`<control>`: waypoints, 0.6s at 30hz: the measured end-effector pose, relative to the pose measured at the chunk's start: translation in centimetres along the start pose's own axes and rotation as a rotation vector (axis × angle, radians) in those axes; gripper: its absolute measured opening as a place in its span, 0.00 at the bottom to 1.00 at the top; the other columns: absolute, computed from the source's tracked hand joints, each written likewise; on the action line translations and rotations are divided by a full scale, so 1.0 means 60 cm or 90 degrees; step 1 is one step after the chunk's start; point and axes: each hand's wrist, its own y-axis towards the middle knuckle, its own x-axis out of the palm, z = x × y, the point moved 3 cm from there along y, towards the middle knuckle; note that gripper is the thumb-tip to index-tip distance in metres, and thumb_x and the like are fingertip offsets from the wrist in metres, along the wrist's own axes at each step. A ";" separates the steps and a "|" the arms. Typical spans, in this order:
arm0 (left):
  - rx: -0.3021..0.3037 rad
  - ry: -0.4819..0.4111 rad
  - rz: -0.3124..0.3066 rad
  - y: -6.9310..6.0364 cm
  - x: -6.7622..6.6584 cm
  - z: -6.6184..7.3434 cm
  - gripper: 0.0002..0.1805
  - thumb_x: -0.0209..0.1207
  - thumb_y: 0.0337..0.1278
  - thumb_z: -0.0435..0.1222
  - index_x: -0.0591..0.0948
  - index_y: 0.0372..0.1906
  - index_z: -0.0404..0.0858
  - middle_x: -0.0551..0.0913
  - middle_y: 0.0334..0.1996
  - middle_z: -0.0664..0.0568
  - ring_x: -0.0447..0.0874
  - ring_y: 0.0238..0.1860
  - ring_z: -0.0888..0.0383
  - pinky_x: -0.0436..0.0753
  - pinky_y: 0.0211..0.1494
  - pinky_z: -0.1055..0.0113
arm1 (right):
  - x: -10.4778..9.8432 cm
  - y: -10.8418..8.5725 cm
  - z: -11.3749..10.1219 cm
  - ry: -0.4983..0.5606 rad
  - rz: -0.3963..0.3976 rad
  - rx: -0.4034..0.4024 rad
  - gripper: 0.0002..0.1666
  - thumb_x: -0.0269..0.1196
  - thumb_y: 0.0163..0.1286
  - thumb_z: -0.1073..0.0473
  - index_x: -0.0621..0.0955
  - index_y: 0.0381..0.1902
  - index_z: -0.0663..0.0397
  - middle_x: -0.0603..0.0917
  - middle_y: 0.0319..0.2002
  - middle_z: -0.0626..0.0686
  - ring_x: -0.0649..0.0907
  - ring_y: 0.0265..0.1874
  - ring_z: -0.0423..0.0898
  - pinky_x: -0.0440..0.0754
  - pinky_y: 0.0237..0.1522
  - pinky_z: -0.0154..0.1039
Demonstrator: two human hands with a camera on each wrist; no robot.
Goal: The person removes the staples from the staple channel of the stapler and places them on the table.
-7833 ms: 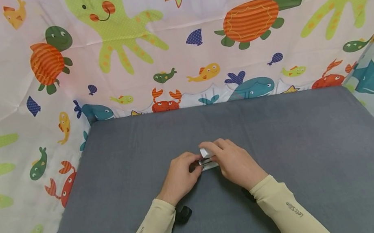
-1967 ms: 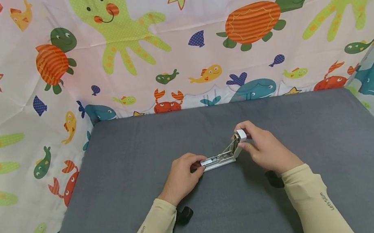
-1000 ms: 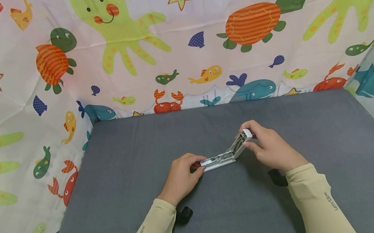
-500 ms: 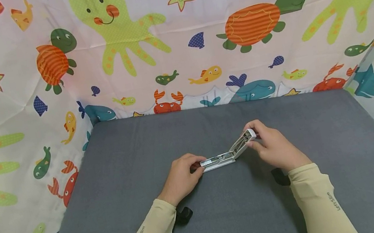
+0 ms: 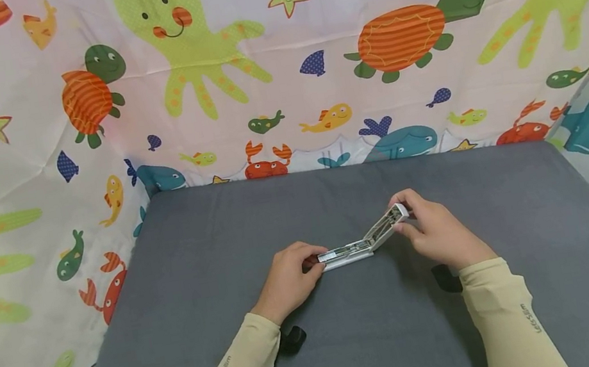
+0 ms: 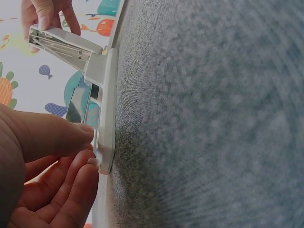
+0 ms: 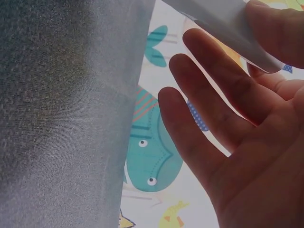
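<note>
A white stapler (image 5: 347, 260) lies on the grey surface with its top cover (image 5: 386, 228) swung up and back to the right. Its metal staple channel (image 6: 79, 102) shows between base and cover in the left wrist view. My left hand (image 5: 291, 278) pinches the stapler's left front end between thumb and fingers. With thumb and forefinger my right hand (image 5: 440, 234) pinches the free end of the raised cover. In the right wrist view the other fingers (image 7: 209, 80) of that hand stretch out, apart from the white cover. Whether staples lie in the channel is hard to tell.
The grey cloth surface (image 5: 230, 220) reaches back to a curtain (image 5: 242, 43) printed with sea animals, which also hangs at both sides. Black wrist devices (image 5: 293, 341) sit under both forearms in beige sleeves.
The right hand has swung the stapler's cover from low over the base up and back to the right, widening the angle. The left hand stays at the front end.
</note>
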 end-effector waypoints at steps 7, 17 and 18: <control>-0.003 -0.002 0.000 0.002 0.001 0.001 0.14 0.68 0.71 0.34 0.90 0.57 0.46 0.88 0.47 0.54 0.85 0.42 0.64 0.86 0.47 0.66 | -0.003 -0.001 0.006 -0.007 0.001 -0.003 0.20 0.66 0.76 0.64 0.73 0.60 0.48 0.85 0.53 0.56 0.85 0.53 0.56 0.82 0.56 0.61; -0.002 -0.003 0.002 0.001 0.001 0.000 0.13 0.68 0.71 0.34 0.90 0.56 0.46 0.88 0.46 0.55 0.84 0.41 0.64 0.86 0.46 0.67 | -0.007 -0.005 0.014 -0.019 0.005 -0.003 0.19 0.66 0.76 0.63 0.74 0.59 0.50 0.86 0.49 0.56 0.83 0.45 0.53 0.80 0.47 0.53; -0.002 -0.003 0.002 0.000 0.001 0.000 0.13 0.68 0.71 0.34 0.90 0.56 0.46 0.88 0.46 0.55 0.84 0.41 0.64 0.86 0.46 0.67 | -0.008 -0.005 0.014 -0.020 0.005 -0.002 0.18 0.66 0.76 0.63 0.73 0.59 0.51 0.86 0.49 0.57 0.83 0.44 0.53 0.80 0.47 0.53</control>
